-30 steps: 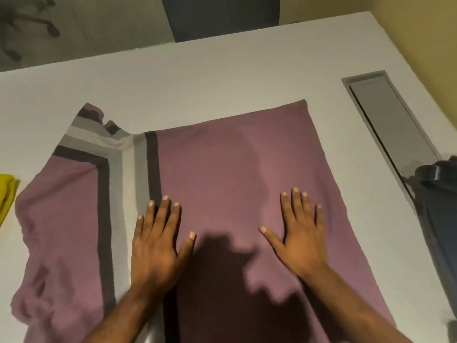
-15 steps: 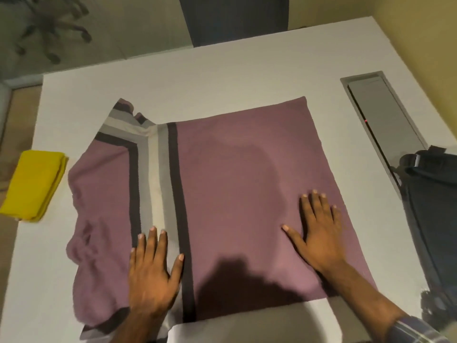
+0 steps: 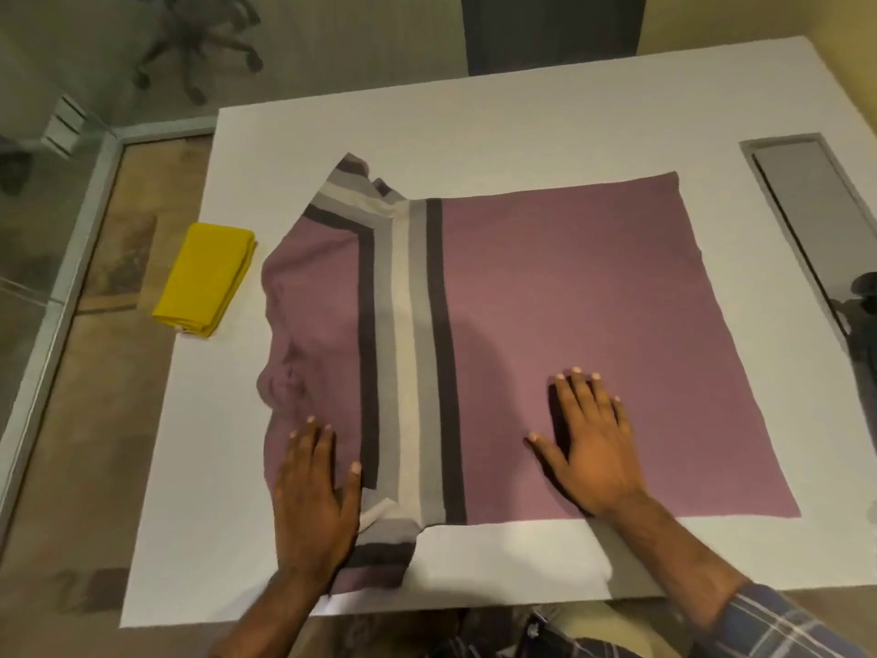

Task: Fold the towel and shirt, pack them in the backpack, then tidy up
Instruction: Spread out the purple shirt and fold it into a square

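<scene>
Towel [image 3: 205, 279] folded, on worktop [image 3: 522, 121] | shirt [image 3: 545, 325] spread, unfolded | left hand [image 3: 315, 496], right hand [image 3: 593, 448] flat, fingers apart | packing pending

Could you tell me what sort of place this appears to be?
Probably an office or meeting room: a white table with a recessed cable hatch, and a wheeled office chair base behind glass.

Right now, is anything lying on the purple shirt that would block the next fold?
Nothing but both hands: the left hand and right hand press flat on the shirt. The folded yellow towel lies apart, to its left.
</scene>
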{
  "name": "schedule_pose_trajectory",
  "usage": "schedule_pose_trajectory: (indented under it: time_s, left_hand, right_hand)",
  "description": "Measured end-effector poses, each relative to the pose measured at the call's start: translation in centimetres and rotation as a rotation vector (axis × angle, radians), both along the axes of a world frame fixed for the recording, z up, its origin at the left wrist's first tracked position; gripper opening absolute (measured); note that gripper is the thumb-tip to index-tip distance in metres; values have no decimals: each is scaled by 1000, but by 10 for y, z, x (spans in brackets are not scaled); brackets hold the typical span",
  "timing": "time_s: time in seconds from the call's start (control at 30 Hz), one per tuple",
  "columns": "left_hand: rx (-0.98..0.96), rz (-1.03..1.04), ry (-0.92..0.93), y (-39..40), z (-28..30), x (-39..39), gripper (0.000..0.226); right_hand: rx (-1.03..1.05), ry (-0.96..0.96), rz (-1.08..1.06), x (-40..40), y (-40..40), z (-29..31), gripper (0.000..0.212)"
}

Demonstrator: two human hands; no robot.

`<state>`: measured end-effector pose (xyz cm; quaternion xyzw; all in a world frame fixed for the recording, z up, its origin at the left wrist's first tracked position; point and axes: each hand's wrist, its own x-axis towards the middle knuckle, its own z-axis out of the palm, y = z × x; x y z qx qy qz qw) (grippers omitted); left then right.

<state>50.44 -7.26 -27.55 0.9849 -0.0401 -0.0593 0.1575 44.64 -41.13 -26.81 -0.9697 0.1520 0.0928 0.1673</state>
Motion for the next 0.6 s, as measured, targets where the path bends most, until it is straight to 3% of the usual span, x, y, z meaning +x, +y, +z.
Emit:
schedule_pose_trajectory:
  time_s: [0.1,0.2,0.4,0.6]
  left_hand:
    - [-38,347,-70,26,3,-13,47]
    - [-101,610,86,40,3,-18,58]
    - [-391,541,329,63,10,-31,64]
    - [-367,561,653,107,17,-45,44]
  right_hand:
    - [101,35,110,7,66,1,81]
    - [180,24,150,6,120,-1,74]
    - [189,73,334,-12,164,-7,56]
    - [90,107,360,-14,159,-3,56]
